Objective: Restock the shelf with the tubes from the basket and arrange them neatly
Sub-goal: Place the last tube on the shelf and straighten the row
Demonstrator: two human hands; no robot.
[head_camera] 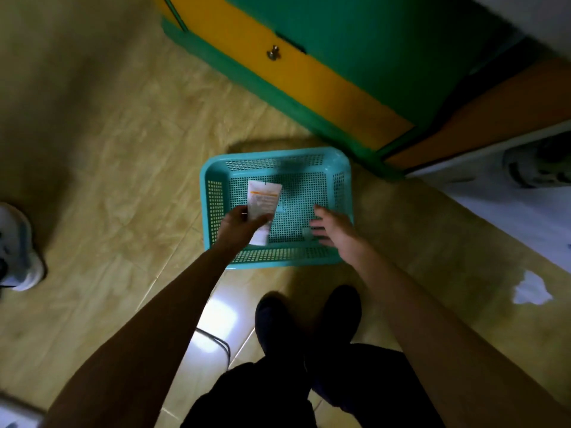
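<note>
What you can't make out

Your left hand covers the tube near its lower end, its print too blurred to read; a white shoe is cut by the left edge.

The basket looks like moulded turquoise plastic, its walls and bottom a perforated grid, the rim smooth. The tube seems smooth white plastic with orange print. The floor is glossy tan tile with a marbled grain, mirroring a bright patch of light. The cabinet shows flat green and yellow paint, with a small shiny metal knob. Crumpled white paper lies matt.
</note>
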